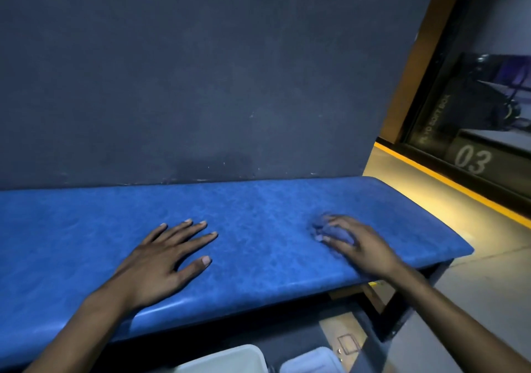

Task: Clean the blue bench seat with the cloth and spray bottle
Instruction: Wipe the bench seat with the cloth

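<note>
Wall: the dark blue-grey matte wall (201, 71) rises straight behind the seat and fills the upper part of the view; small pale scuffs mark it low down, near the seat line.
Bench seat: the long blue padded vinyl bench seat (258, 209) runs across the view from the left edge to a rounded end at the right, its back edge against the wall. The surface is mottled, with a sheen along the front lip.
Floor: pale floor (431, 188) lies beyond the right end of the seat, bordered by a yellow stripe (459, 188).
Glass panel: a dark glass panel (474, 114) at the far right carries the white number 03.
Left hand: my left hand (169, 255) lies palm down on the seat, left of centre, fingers straight and spread, holding nothing.
Right hand: my right hand (353, 243) rests on the seat towards its right end, fingers bent over and gripping the cloth, pressing it onto the seat.
Cloth: the small blue crumpled cloth (324, 229) sits bunched under my right fingers, touching the seat; only its forward edge shows.
Bins: two pale plastic containers (230, 358) stand under the bench at the bottom edge.
Spray bottle: not identifiable in this view.
</note>
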